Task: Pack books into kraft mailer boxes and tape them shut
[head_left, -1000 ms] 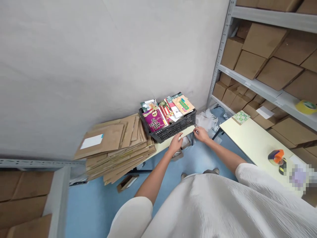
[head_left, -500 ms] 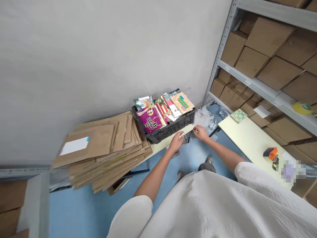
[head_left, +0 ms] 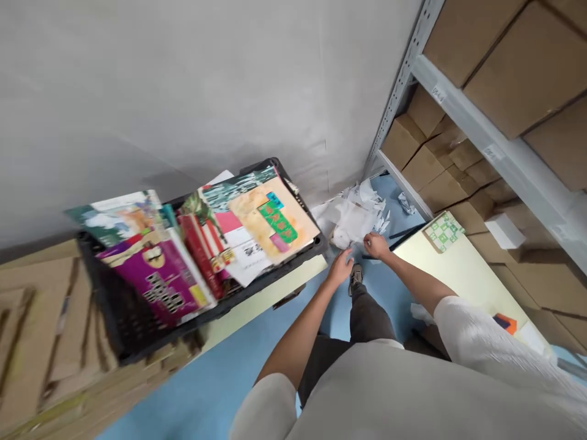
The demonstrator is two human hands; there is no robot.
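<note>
My left hand (head_left: pixel 340 267) hangs in the air beyond the right end of the bench, its fingers loosely bent and apart, holding nothing. Close to its right is my right hand (head_left: pixel 376 245), also empty, with the fingers half curled. Past both hands lies a heap of crumpled white paper (head_left: pixel 353 217). To the left, a black plastic crate (head_left: pixel 107 324) stands on the pale bench (head_left: pixel 257 305). Books fill it, among them a purple book (head_left: pixel 158 275), a red book (head_left: pixel 199 253) and a tan-covered book (head_left: pixel 275 220).
Flattened cardboard (head_left: pixel 41 342) is stacked left of the crate. At the right, a pale yellow table (head_left: pixel 435 275) carries a green-and-white patterned book (head_left: pixel 444 232) and an orange tape dispenser (head_left: pixel 507 324). Metal shelving (head_left: pixel 477 122) with cardboard boxes (head_left: pixel 518 67) rises behind it.
My view has moved forward and to the right, so the crate appears larger and farther left. Both hands have left the bench edge beside the crate. One foot has stepped forward.
</note>
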